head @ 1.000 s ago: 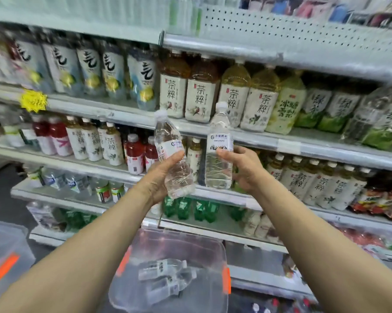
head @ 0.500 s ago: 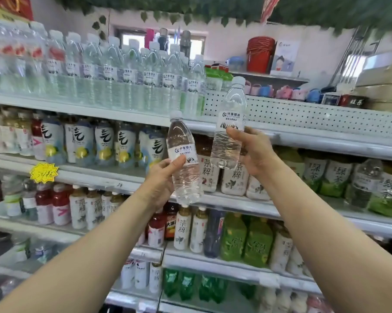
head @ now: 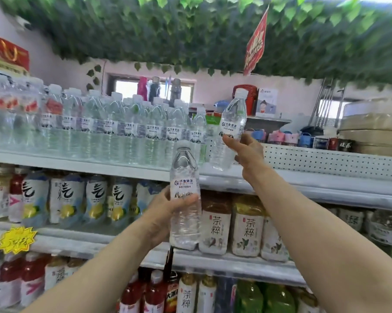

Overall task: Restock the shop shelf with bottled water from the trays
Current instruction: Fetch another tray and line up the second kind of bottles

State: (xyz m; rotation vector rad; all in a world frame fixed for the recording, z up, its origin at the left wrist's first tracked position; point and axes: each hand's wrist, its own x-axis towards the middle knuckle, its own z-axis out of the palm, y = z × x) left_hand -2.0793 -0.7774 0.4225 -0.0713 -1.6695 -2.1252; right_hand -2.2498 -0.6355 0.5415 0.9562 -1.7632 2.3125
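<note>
Clear plastic, white-capped and white-labelled, the higher water bottle point(head: 232, 129) leans with its cap tipped to the right. Its base is low over the front of the top shelf point(head: 77, 163), at the right end of the row of water bottles point(head: 122, 129) standing on that shelf. Whether the base touches the shelf cannot be told. The right hand point(head: 246, 152) grips this bottle around its lower half, the thumb lying across the bottom of the label and the other fingers curled behind.

A second water bottle point(head: 184, 199) of the same kind stands upright in the left hand point(head: 165, 213), held in front of the top shelf's edge and mostly below it, with only the cap and shoulder rising above the edge. The left fingers point(head: 190, 198) wrap around its middle, just under the label.

One level below the top shelf stand tea bottles point(head: 215, 224) with brown and yellow contents, directly behind the left-hand bottle. At the right end of the top shelf a white perforated panel point(head: 325, 161) runs along it. A yellow star-shaped tag point(head: 16, 240) hangs further down, well to the left. Above the top shelf, green leaves point(head: 190, 30) cover the ceiling and a red pennant point(head: 256, 44) hangs from them.
</note>
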